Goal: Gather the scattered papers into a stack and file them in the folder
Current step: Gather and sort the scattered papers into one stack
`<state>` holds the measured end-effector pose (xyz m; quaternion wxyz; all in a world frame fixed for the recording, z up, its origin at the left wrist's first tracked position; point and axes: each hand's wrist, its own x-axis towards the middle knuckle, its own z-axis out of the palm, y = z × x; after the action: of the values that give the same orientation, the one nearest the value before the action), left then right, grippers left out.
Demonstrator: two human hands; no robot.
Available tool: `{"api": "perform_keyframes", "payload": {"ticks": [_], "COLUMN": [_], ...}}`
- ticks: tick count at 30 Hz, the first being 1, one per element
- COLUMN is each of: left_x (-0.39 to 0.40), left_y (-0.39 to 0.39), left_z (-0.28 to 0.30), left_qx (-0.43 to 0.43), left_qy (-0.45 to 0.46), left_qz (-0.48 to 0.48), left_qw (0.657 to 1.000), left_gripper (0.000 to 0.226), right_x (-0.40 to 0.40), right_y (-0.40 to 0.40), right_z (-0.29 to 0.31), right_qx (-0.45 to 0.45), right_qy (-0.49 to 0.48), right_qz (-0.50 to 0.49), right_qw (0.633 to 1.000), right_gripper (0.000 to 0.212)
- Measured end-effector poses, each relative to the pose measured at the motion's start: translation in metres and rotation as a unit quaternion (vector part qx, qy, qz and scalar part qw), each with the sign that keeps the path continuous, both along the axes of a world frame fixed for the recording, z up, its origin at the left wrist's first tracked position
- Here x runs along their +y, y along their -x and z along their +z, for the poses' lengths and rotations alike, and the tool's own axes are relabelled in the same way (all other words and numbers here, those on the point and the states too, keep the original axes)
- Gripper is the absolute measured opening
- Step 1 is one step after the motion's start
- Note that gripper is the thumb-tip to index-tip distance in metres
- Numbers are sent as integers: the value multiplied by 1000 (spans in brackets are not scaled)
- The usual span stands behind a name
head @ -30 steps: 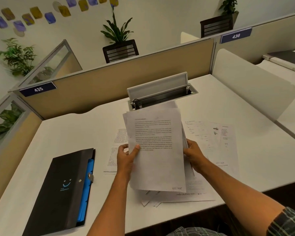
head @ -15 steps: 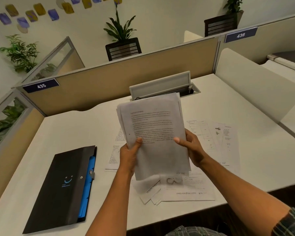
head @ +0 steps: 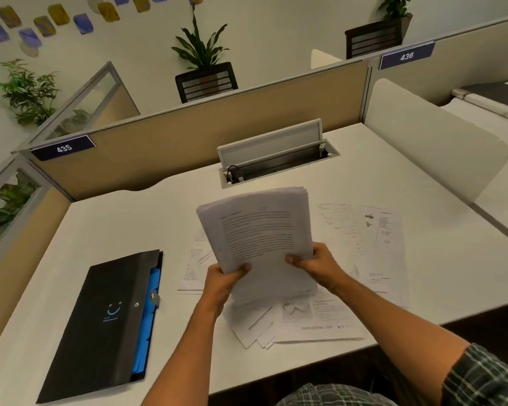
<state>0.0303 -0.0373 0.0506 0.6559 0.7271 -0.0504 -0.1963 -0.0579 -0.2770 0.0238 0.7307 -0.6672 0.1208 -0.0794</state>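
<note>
Both hands hold a stack of printed papers (head: 258,232) tilted up above the white desk (head: 106,224). My left hand (head: 223,281) grips its lower left corner, thumb on top. My right hand (head: 320,265) grips the lower right edge. Loose sheets lie under and around the stack: some at the front (head: 302,323), some to the right (head: 376,244), and some to the left (head: 195,265), partly hidden by the stack. A black folder (head: 100,320) with blue dividers showing at its right edge lies shut on the desk to the left.
An open cable tray with a raised lid (head: 273,155) sits behind the papers. Tan partition panels (head: 188,142) close off the back and left. A white divider (head: 434,142) stands on the right. The desk's front edge runs just below the front sheets.
The stack has tipped back from nearly upright to a flatter tilt, top edge leaning away. My right hand has slid from behind the stack to its lower right edge, thumb on top.
</note>
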Motion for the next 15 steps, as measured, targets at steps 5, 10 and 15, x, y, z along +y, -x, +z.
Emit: {"api": "perform_keyframes", "payload": {"ticks": [5, 10, 15], "left_x": [-2, 4, 19], "left_y": [-15, -25, -26], "left_z": [2, -1, -18], "left_qx": [-9, -6, 53], "left_qy": [-29, -21, -26], "left_qz": [22, 101, 124], "left_qw": [999, 995, 991], "left_gripper": [33, 28, 28], "right_x": [-3, -25, -39], "right_y": [-2, 8, 18], "right_z": [5, -5, -24], "right_qx": [28, 217, 386], "right_qy": [93, 412, 541], "right_qz": [-1, -141, -78], "right_qw": [995, 874, 743], "right_gripper": [30, 68, 95]}}
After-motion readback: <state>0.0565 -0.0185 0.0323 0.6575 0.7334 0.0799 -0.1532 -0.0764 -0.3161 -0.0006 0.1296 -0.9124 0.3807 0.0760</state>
